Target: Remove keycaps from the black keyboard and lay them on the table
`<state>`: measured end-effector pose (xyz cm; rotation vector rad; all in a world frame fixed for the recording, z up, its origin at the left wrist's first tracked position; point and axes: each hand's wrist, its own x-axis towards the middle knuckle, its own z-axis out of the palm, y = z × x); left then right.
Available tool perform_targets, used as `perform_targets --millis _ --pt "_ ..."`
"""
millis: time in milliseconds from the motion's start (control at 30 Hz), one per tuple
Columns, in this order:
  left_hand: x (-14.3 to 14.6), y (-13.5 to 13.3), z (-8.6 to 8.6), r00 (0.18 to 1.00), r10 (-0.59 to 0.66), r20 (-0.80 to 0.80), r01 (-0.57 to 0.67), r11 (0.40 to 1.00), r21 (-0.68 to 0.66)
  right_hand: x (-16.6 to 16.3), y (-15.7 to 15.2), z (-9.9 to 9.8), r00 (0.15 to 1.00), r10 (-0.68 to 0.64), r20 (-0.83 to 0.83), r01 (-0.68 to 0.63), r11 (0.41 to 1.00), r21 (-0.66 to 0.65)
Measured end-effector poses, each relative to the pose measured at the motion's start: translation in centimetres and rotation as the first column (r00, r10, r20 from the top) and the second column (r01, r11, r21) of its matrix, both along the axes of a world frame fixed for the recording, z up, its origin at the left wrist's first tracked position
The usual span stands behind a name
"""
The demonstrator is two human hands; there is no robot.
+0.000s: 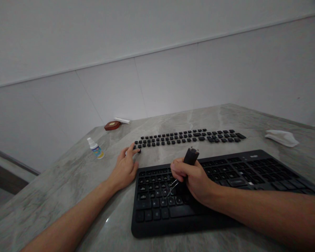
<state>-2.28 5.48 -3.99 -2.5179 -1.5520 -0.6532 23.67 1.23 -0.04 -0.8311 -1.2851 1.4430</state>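
Observation:
A black keyboard (157,229) lies on the marble-patterned table, many of its upper key positions without caps and its lower rows still capped. Over its left half, my right hand (199,180) is closed around the black handle of a wire keycap puller (190,156). The puller's thin wire prongs point down toward the left keys; whether they grip a cap I cannot tell. My left hand (124,169) rests on the table beyond the keyboard's left corner, fingers stretched out. Its fingertips touch a loose keycap (139,151) at the left end of the rows of removed keycaps (173,142).
To the left stands a small white spray bottle (96,149) with a coloured label. A reddish-brown box (112,125) and a white strip (122,120) lie by the wall. A white cloth (282,138) is at the right. The wall (168,84) borders the table's back.

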Motion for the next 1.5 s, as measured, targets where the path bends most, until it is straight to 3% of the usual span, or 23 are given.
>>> perform_targets --millis 967,1267,1400,1500 --pt "-0.2 0.1 0.2 0.998 0.004 0.055 -0.004 1.000 -0.014 0.1 0.0 -0.1 1.000 0.009 -0.002 -0.009 1.000 0.002" --pt "-0.2 0.2 0.2 0.997 0.008 0.070 -0.007 1.000 -0.012 0.1 -0.2 0.2 0.995 0.098 0.033 -0.101 0.992 0.075" --pt "0.3 -0.5 1.3 0.985 -0.090 0.148 0.074 0.991 0.109 0.1 -0.5 0.3 0.995 0.099 -0.004 -0.098 0.990 0.105" --pt "1.5 -2.1 2.5 0.944 -0.272 0.184 0.227 0.946 0.233 0.3 -0.8 0.3 0.994 0.103 0.033 -0.108 0.978 0.181"
